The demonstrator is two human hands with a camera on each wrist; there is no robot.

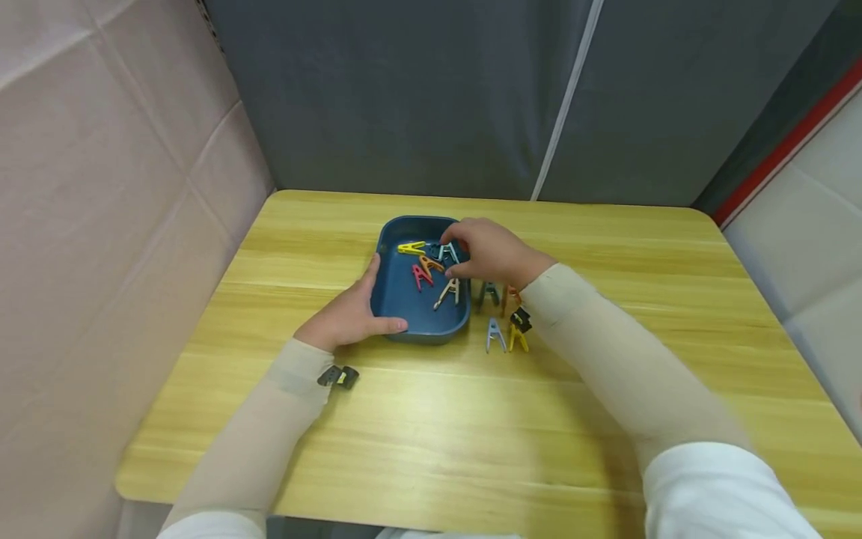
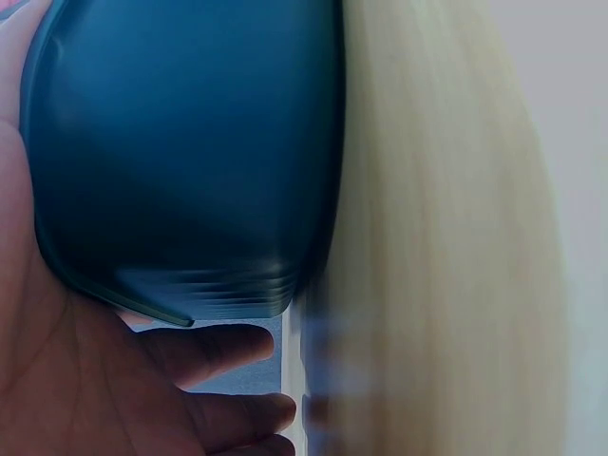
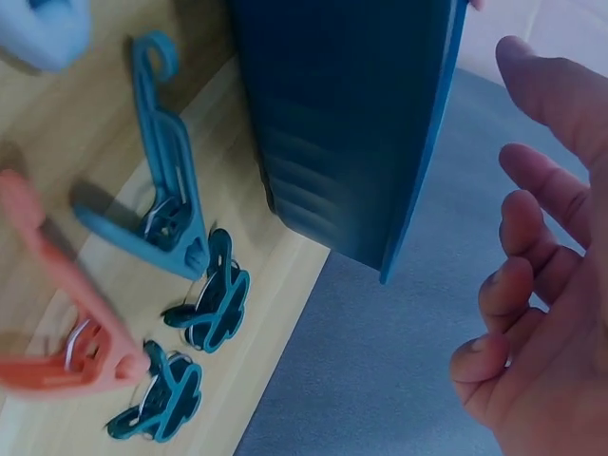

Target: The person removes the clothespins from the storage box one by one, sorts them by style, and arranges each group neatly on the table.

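A dark blue tray sits on the wooden table. My left hand grips its near left corner, thumb along the front wall; in the left wrist view the palm lies against the tray wall. Inside the tray lie yellow, orange, red and beige clips. My right hand hovers over the tray's right rim, fingertips by a light blue clip. The right wrist view shows the right hand empty, its fingers loosely bent beside the tray wall.
Right of the tray stand a teal clip, an orange clip, a grey-blue clip and a yellow-and-black one. A black clip lies by my left wrist. Fabric walls close in the table's left and back.
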